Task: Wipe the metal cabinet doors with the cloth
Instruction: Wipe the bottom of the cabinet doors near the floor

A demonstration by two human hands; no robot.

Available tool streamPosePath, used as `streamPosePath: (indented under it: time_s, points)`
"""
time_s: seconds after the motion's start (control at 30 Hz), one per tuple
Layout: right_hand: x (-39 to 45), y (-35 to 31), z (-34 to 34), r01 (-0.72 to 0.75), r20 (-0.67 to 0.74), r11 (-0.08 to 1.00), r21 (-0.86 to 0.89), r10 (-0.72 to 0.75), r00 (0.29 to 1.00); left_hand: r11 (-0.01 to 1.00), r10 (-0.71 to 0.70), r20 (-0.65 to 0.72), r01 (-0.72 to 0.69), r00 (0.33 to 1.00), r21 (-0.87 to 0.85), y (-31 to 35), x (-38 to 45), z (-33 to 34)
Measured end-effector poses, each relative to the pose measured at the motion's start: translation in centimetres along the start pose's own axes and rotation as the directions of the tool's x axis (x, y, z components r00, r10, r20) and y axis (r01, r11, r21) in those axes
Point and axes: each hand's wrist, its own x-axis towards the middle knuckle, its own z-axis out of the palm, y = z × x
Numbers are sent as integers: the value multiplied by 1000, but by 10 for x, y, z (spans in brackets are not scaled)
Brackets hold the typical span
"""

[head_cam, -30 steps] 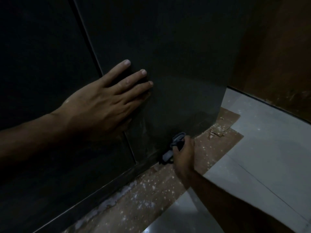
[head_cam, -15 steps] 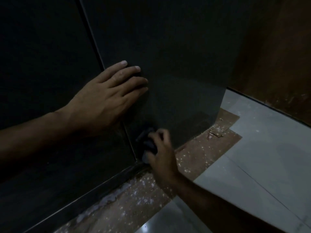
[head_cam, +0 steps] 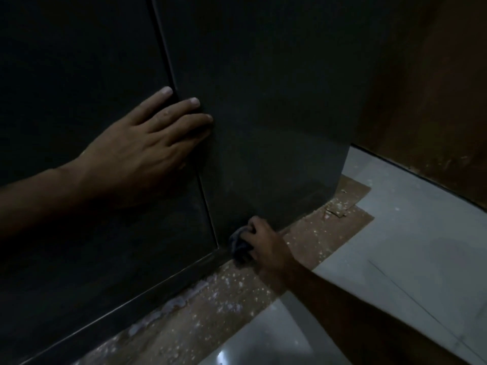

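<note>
The metal cabinet occupies most of the head view, its right door [head_cam: 263, 114] and left door [head_cam: 79, 75] meeting at a vertical seam that runs down and slightly rightward to the base rail. Below the cabinet lies the floor [head_cam: 395, 259], pale tile, with a brown speckled board [head_cam: 316, 233] laid flat under the cabinet's front edge. The left hand [head_cam: 142, 151] lies flat across the seam, fingers [head_cam: 184, 106] straight and spread, pressing on both doors and holding nothing. The right hand [head_cam: 266, 241] works at the bottom corner of the right door, just right of the seam, with its fingers curled round the cloth [head_cam: 238, 245]. The cloth is a dark bunched wad, pressed against the lowest strip of the right door, protruding left of and below the knuckles. Judged from this layout, the unwiped surface lies upward and rightward from the cloth. The right hand is the only hand placed to carry the stroke, while the left hand braces.
</note>
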Motion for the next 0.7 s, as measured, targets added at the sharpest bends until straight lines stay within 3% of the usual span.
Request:
streamPosePath:
  time_s: [0.03, 0.1, 0.17, 0.23, 0.27, 0.33, 0.37, 0.53, 0.63, 0.7]
  points:
    - [2, 5, -5, -98, -49, 995, 29, 99, 994, 1000, 13, 16, -13, 1000, -5, -3, -1, -1]
    - [8, 3, -6, -160, -205, 985, 72, 171, 964, 1000, 7, 44, -7, 999, 9, -5, -4, -4]
    - [9, -20, -4, -29, -249, 997, 75, 47, 967, 1000, -1, 46, 0, 999, 11, -2, -3, -4]
    - [6, -41, 10, 131, -27, 982, 132, -129, 991, 1000, -9, 33, 10, 999, -5, 2, -1, -2]
    - [5, -43, 16, 243, 120, 970, 21, -243, 962, 1000, -11, 25, 11, 1000, -8, 2, -1, -2]
    - [1, -26, 21, 328, 322, 927, -183, -259, 911, 1000, -2, 13, 2, 1000, -10, 0, -3, -3]
    - [1, -13, 20, 287, 352, 932, -222, -198, 915, 1000, 8, 12, -8, 1000, -11, -2, -4, -3]
    - [-4, 8, 13, 89, 164, 976, -200, -56, 985, 998, 49, 60, -51, 997, 26, -7, -7, -3]
    - [-6, -11, 29, 173, 181, 972, -160, -143, 973, 999, 38, 67, -39, 997, 18, -6, -6, 0]
    - [-6, -10, 33, 269, 317, 946, -180, -203, 926, 999, 35, 37, -36, 999, 17, -5, -7, -1]
